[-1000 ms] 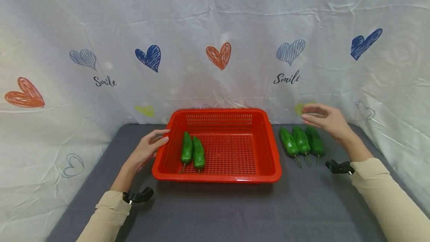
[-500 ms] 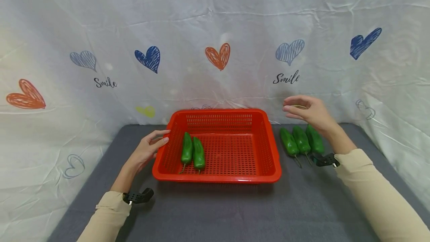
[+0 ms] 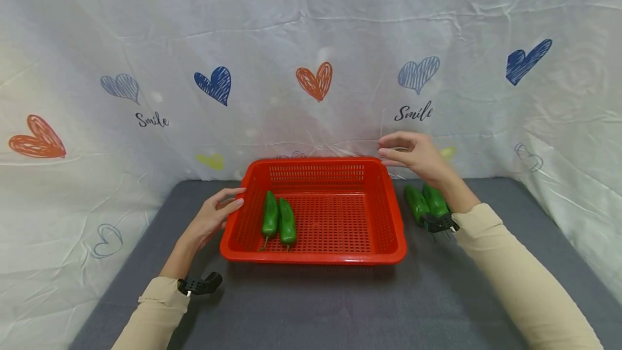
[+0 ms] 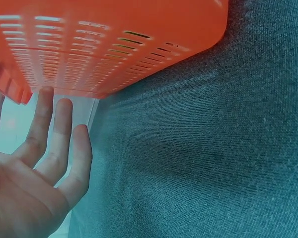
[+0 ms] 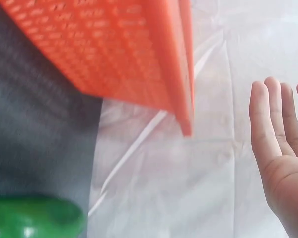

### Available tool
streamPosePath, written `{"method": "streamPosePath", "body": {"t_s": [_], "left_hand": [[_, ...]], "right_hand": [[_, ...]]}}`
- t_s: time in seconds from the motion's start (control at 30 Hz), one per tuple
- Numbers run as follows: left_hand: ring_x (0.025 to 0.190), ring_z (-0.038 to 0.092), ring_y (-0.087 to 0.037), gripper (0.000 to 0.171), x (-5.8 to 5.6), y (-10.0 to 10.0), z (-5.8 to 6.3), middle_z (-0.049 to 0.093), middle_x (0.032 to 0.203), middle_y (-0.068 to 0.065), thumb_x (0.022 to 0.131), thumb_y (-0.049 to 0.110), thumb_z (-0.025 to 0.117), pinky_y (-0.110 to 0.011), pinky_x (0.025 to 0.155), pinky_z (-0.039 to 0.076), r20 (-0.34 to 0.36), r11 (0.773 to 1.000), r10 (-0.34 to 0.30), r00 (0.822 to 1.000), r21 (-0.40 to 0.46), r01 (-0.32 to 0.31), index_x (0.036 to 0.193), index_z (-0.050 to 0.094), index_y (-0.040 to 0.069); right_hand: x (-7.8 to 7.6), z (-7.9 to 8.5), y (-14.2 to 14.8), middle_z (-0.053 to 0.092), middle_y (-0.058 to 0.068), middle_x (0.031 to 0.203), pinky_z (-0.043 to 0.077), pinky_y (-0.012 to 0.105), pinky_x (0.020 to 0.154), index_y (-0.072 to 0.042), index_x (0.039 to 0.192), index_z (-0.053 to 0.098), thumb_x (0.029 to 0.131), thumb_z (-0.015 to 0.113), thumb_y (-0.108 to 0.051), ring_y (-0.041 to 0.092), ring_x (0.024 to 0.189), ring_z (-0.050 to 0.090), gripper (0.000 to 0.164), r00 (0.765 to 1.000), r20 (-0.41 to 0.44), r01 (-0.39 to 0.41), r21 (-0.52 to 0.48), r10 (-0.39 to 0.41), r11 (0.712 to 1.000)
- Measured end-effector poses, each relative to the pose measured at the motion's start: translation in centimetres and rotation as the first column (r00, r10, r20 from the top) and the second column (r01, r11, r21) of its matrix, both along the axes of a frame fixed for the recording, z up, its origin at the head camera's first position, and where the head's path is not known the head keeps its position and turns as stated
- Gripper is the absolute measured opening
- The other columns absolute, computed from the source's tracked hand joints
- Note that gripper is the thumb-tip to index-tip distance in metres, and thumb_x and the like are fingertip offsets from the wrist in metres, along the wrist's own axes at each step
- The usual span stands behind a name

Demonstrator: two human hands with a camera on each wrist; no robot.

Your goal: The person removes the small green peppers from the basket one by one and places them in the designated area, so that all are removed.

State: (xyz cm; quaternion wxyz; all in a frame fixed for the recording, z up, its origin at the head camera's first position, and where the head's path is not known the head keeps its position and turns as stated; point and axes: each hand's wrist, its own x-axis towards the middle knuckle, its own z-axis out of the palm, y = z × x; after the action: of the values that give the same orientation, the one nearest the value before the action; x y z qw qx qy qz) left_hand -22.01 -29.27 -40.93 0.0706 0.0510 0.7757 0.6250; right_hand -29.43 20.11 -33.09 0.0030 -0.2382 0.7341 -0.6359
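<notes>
A red plastic basket (image 3: 313, 258) stands on the grey cloth. Inside it, at the left, two green chili peppers (image 3: 270, 217) lie side by side, stems toward me. My left hand (image 3: 216, 212) touches the basket's left rim with its fingertips; in the left wrist view its fingers (image 4: 62, 116) are loosely straight beside the slotted wall. Above the basket's back right corner hovers my right hand (image 3: 413, 153), fingers relaxed, holding nothing. More green chili peppers (image 3: 434, 200) lie right of the basket, partly hidden by my right wrist and forearm.
A white curtain (image 3: 359, 31) printed with hearts and "Smile" hangs close behind the basket. Grey cloth (image 3: 311, 307) covers the table in front and at both sides. Each wrist wears a black strap.
My right hand has moved left from above the loose chili peppers to the basket's back right corner. My left hand, the basket and the peppers have stayed put.
</notes>
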Motion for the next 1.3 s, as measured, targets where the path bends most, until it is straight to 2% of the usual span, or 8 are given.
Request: {"method": "streamPosePath", "body": {"t_s": [0.17,0.5,0.6,0.73,0.97,1.13,1.3], "left_hand": [[0.13,0.051,-0.037,0.055,-0.1,-0.1,-0.1,0.043,0.151,-0.021,0.103,0.031,0.064,-0.052,0.091,0.053,-0.003,1.0,-0.004,1.0,0.003,0.004,0.151,0.046,0.01],[0.12,0.059,-0.032,0.055,-0.1,-0.1,-0.2,0.047,0.147,-0.021,0.102,0.028,0.066,-0.05,0.087,0.056,-0.006,1.0,0.002,1.0,0.025,-0.002,0.15,0.047,0.009],[0.12,0.06,-0.032,0.054,-0.1,-0.2,-0.2,0.048,0.147,-0.021,0.102,0.028,0.066,-0.05,0.087,0.056,-0.004,1.0,0.002,1.0,0.027,-0.002,0.15,0.047,0.009],[0.12,0.06,-0.032,0.055,-0.1,-0.1,-0.2,0.048,0.147,-0.021,0.102,0.028,0.066,-0.05,0.088,0.055,0.003,1.0,0.004,1.0,0.028,-0.004,0.15,0.047,0.01],[0.119,0.06,-0.033,0.055,0.0,-0.1,-0.2,0.047,0.147,-0.022,0.102,0.029,0.066,-0.05,0.087,0.056,-0.002,1.0,0.004,1.0,0.025,-0.004,0.15,0.047,0.009],[0.119,0.06,-0.032,0.055,0.0,0.0,-0.2,0.047,0.146,-0.022,0.102,0.028,0.066,-0.049,0.086,0.056,-0.005,1.0,0.001,1.0,0.027,-0.001,0.15,0.047,0.009],[0.117,0.062,-0.031,0.055,0.0,-0.1,-0.3,0.048,0.146,-0.022,0.102,0.028,0.066,-0.05,0.087,0.056,-0.006,0.999,0.0,1.0,0.038,0.0,0.15,0.047,0.009]], "right_hand": [[-0.4,0.4,-2.2,0.061,0.028,0.12,0.054,0.05,0.089,0.008,0.122,0.065,0.093,0.075,-0.004,0.032,0.103,0.068,0.033,0.998,0.016,-0.066,-0.025,0.066,0.998],[-0.4,1.4,-6.9,0.06,0.029,0.124,0.055,0.049,0.088,0.003,0.119,0.069,0.093,0.075,-0.006,0.045,0.109,0.061,0.028,0.988,0.004,-0.157,-0.024,0.157,0.987],[-0.7,1.4,-8.2,0.061,0.026,0.123,0.054,0.052,0.089,0.004,0.12,0.068,0.094,0.074,-0.004,0.043,0.107,0.063,0.028,0.982,0.011,-0.186,-0.034,0.187,0.982],[-0.9,1.0,-9.7,0.062,0.025,0.121,0.054,0.054,0.089,0.005,0.121,0.067,0.094,0.073,-0.002,0.039,0.106,0.064,0.028,0.975,0.04,-0.216,-0.036,0.217,0.976],[-1.1,-0.3,-12.0,0.059,0.027,0.125,0.052,0.057,0.091,0.005,0.124,0.065,0.095,0.071,-0.003,0.049,0.113,0.057,0.03,0.952,0.105,-0.284,-0.05,0.288,0.958],[-1.3,-1.4,-13.4,0.058,0.022,0.126,0.054,0.051,0.09,0.002,0.123,0.066,0.095,0.073,-0.004,0.055,0.116,0.053,0.03,0.937,0.178,-0.295,-0.052,0.299,0.954],[-1.4,-2.2,-14.4,0.059,0.02,0.125,0.051,0.056,0.094,0.007,0.129,0.06,0.096,0.072,-0.006,0.053,0.12,0.053,0.038,0.923,0.239,-0.312,0.001,0.302,0.95]]}}
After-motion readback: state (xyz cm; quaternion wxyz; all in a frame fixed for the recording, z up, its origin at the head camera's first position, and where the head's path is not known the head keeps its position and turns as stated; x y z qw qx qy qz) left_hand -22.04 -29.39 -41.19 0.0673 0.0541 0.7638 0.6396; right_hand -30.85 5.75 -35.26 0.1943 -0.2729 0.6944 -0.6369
